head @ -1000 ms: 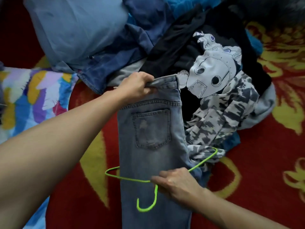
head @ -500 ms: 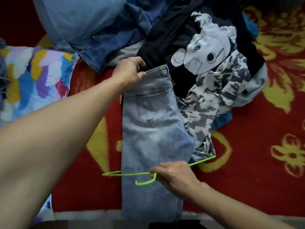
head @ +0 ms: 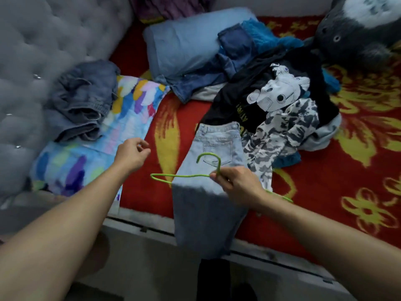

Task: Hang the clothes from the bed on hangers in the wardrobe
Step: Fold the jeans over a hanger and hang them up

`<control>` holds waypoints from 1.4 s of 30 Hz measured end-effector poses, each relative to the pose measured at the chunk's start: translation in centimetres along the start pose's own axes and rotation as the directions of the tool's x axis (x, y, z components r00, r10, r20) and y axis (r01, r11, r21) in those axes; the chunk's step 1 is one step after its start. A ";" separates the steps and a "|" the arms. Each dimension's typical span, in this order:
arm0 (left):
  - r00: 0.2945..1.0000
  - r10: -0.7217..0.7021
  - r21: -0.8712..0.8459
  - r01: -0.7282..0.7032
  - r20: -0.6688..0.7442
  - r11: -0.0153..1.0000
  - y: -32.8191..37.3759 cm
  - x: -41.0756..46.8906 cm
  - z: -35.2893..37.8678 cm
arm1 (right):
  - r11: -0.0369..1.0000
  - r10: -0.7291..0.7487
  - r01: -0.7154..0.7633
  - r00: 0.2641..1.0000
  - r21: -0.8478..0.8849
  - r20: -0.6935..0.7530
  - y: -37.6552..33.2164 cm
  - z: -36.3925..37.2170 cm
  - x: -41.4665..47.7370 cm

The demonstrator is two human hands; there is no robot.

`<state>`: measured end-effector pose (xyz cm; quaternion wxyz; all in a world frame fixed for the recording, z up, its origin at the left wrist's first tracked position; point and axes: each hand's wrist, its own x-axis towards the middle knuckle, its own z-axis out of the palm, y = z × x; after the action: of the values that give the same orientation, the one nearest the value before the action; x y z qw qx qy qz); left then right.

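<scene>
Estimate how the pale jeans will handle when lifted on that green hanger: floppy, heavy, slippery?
Likely floppy: the pale jeans bend over the bed edge and hang limp. Probably heavy for the thin green hanger, which may sag or tilt in the right hand. The denim looks grippy, yet it could slide off if draped unevenly.

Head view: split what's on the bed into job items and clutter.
Job: green hanger in right hand, light jeans, robot-print T-shirt, camouflage garment, dark denim garment, crumpled faded denim garment.
Lying about: blue pillow, multicoloured bedding, grey plush toy, red floral blanket.
</scene>
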<state>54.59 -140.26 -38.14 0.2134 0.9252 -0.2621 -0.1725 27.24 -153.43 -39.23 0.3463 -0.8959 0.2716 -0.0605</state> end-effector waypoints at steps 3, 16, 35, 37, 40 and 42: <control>0.996 -0.090 -0.054 0.089 -0.017 0.995 -2.4 -6.8 -3.8 | 1.000 -0.028 0.028 0.998 0.000 -0.062 -4.7 -5.4 -0.5; 0.991 -0.132 -0.132 0.134 0.024 0.982 -3.8 -24.2 -16.3 | 0.977 -0.181 0.198 0.967 0.079 -0.178 -26.0 -20.3 -2.6; 0.851 0.416 0.193 -0.371 -0.320 0.908 14.2 -27.6 -21.2 | 0.879 -0.268 0.293 0.956 0.377 -0.120 -24.1 -21.8 -8.6; 0.837 0.419 0.162 -0.387 -0.352 0.908 14.7 -26.3 -20.2 | 0.873 -0.187 0.289 0.942 0.392 -0.279 -20.1 -22.6 -6.7; 0.833 0.330 0.104 -0.317 -0.444 0.943 14.4 -24.5 -19.2 | 0.817 0.339 0.031 0.782 0.576 -0.523 -11.2 -23.5 -4.6; 0.828 0.268 0.060 -0.275 -0.492 0.960 13.9 -24.0 -19.0 | 0.751 0.550 -0.258 0.754 0.608 -0.360 -5.6 -22.3 -3.9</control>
<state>37.77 -131.84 -10.28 0.3020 0.8902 -0.3259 0.1007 19.79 -161.01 -18.43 0.4941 -0.6313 0.5222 -0.2909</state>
